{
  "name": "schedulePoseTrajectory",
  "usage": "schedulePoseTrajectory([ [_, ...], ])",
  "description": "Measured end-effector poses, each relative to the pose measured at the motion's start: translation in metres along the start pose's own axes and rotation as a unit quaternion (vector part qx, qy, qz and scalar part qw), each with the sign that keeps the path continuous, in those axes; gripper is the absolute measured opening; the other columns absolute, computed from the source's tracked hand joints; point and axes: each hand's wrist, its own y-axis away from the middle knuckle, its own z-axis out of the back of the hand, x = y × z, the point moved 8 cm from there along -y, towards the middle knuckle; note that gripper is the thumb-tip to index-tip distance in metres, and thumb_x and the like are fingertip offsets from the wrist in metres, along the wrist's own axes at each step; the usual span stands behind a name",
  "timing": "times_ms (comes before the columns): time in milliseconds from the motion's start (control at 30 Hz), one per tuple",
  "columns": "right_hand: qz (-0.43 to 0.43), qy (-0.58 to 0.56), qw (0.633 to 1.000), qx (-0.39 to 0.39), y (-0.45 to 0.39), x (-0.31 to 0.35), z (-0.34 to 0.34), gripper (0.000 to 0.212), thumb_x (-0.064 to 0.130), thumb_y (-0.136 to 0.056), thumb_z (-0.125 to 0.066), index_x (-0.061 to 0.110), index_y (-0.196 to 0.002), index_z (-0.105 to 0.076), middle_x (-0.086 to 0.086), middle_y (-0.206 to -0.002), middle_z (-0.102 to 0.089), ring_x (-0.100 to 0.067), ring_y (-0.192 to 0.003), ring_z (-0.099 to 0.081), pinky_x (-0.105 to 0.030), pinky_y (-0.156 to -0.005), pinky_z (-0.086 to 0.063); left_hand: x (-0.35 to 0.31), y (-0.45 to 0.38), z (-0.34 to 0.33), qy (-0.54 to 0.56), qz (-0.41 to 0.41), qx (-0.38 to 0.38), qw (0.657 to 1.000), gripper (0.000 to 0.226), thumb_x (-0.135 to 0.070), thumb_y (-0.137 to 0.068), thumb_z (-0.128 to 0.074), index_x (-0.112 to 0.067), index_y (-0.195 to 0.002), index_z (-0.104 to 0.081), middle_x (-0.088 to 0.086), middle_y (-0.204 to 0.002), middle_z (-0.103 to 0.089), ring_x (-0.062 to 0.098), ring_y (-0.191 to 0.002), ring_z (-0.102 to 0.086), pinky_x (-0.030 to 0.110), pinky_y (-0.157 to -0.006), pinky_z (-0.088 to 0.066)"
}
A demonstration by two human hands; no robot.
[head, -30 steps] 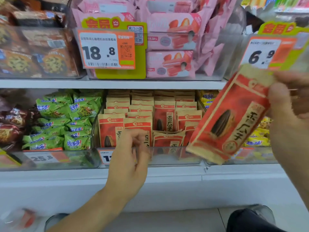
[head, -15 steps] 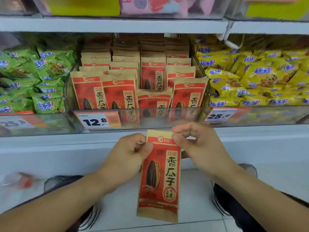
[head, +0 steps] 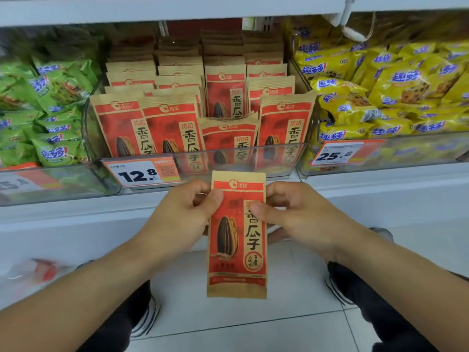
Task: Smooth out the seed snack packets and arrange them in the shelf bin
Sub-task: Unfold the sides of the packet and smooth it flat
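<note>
A red and tan seed snack packet (head: 237,250) hangs upright in front of the shelf, below the bin. My left hand (head: 180,217) pinches its upper left edge, thumb on the front. My right hand (head: 294,212) pinches its upper right edge, thumb pressed on the printed characters. Behind stands the clear shelf bin (head: 279,156), filled with several rows of upright seed packets (head: 172,123). One front packet (head: 228,138) sits lower than its neighbours.
Green snack bags (head: 50,110) fill the bin on the left, yellow snack bags (head: 380,92) the bin on the right. Price tags 12.8 (head: 142,174) and 25.8 (head: 337,153) hang on the bin fronts. The white shelf ledge (head: 380,194) runs behind my hands; tiled floor lies below.
The packet came down from the upper right into both hands. Since half a second ago both thumbs have slid from the top seam down onto the packet's upper body.
</note>
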Motion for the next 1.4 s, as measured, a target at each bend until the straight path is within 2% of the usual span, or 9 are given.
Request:
schedulePoseTrajectory([
  [200, 0.012, -0.001, 0.999, -0.042, -0.005, 0.006, 0.016, 0.015, 0.013, -0.097, -0.062, 0.002, -0.105, -0.067, -0.01, -0.089, -0.077, -0.019, -0.074, -0.075, -0.029, -0.06, -0.061, 0.009, 0.015, -0.024, -0.049, 0.046, 0.142, 0.988, 0.027, -0.031, -0.095, -0.058, -0.02, -0.119, -0.058, 0.006, -0.102, -0.075, 0.024, -0.088, -0.074, 0.044, -0.078, -0.061],
  [300, -0.025, 0.029, 0.999, 0.024, -0.003, 0.001, 0.014, 0.027, 0.017, -0.094, -0.067, 0.009, -0.119, -0.062, -0.011, -0.101, -0.076, -0.023, -0.088, -0.075, -0.034, -0.072, -0.063, 0.01, 0.015, -0.025, -0.038, 0.045, 0.126, 0.99, 0.025, -0.027, -0.095, -0.058, -0.016, -0.118, -0.058, 0.008, -0.1, -0.076, 0.026, -0.086, -0.074, 0.046, -0.076, -0.061],
  [433, -0.052, 0.067, 0.989, 0.123, 0.006, -0.007, 0.006, 0.056, -0.003, -0.083, -0.075, 0.019, -0.129, -0.054, -0.016, -0.117, -0.067, -0.029, -0.09, -0.075, -0.043, -0.076, -0.062, 0.012, 0.014, -0.026, -0.004, 0.069, 0.116, 0.991, 0.025, -0.025, -0.096, -0.057, -0.013, -0.117, -0.06, 0.009, -0.095, -0.076, 0.026, -0.082, -0.075, 0.035, -0.067, -0.062],
  [900, -0.069, 0.116, 0.981, 0.138, 0.006, -0.011, 0.014, 0.054, -0.01, -0.082, -0.072, 0.018, -0.126, -0.056, -0.015, -0.111, -0.065, -0.03, -0.088, -0.073, -0.041, -0.076, -0.063, -0.006, 0.006, -0.004, 0.095, -0.021, -0.028, 0.995, 0.023, -0.013, -0.103, -0.045, -0.003, -0.102, -0.066, 0.011, -0.086, -0.075, 0.024, -0.067, -0.073, 0.027, -0.053, -0.057],
  [1000, -0.08, 0.165, 0.979, 0.09, 0.001, -0.015, 0.021, 0.067, 0.01, -0.083, -0.079, 0.021, -0.139, -0.044, -0.008, -0.122, -0.06, -0.028, -0.098, -0.072, -0.04, -0.085, -0.061, -0.005, 0.005, -0.003, 0.081, -0.031, -0.035, 0.996, 0.02, -0.012, -0.102, -0.048, -0.001, -0.098, -0.064, 0.013, -0.085, -0.074, 0.025, -0.067, -0.073, 0.029, -0.053, -0.058],
  [1100, -0.025, 0.397, 0.917, 0.018, -0.004, -0.008, 0.026, 0.07, 0.045, -0.086, -0.072, 0.024, -0.141, -0.034, 0.003, -0.137, -0.047, -0.014, -0.117, -0.058, -0.03, -0.096, -0.048, -0.007, 0.005, -0.005, 0.017, -0.059, -0.031, 0.998, 0.016, -0.009, -0.1, -0.05, -0.002, -0.092, -0.062, 0.011, -0.083, -0.074, 0.023, -0.065, -0.072, 0.028, -0.052, -0.058],
  [1200, 0.104, 0.385, 0.915, -0.062, -0.001, 0.017, 0.02, 0.028, 0.046, -0.095, -0.057, 0.019, -0.101, -0.058, 0.001, -0.101, -0.066, -0.012, -0.089, -0.061, -0.034, -0.082, -0.051, -0.006, 0.007, -0.011, -0.026, -0.075, -0.021, 0.997, 0.015, -0.009, -0.1, -0.051, -0.004, -0.09, -0.061, 0.008, -0.08, -0.073, 0.02, -0.064, -0.072, 0.028, -0.052, -0.059],
  [1267, 0.17, 0.348, 0.92, -0.063, 0.002, 0.027, 0.01, 0.036, 0.048, -0.096, -0.05, 0.017, -0.081, -0.061, 0.001, -0.074, -0.067, -0.014, -0.07, -0.061, -0.039, -0.072, -0.05, -0.005, 0.008, -0.015, -0.03, -0.079, -0.013, 0.996, 0.015, -0.009, -0.1, -0.051, -0.005, -0.09, -0.061, 0.006, -0.079, -0.073, 0.019, -0.065, -0.072, 0.031, -0.054, -0.06],
  [1400, 0.202, 0.329, 0.922, -0.03, 0.004, 0.027, -0.006, 0.031, 0.047, -0.096, -0.052, 0.021, -0.082, -0.058, 0.002, -0.067, -0.066, -0.013, -0.062, -0.061, -0.041, -0.063, -0.05, -0.006, 0.011, -0.022, -0.035, -0.089, 0.011, 0.995, 0.015, -0.008, -0.099, -0.052, -0.006, -0.088, -0.062, 0.003, -0.076, -0.073, 0.019, -0.066, -0.073, 0.031, -0.054, -0.06],
])
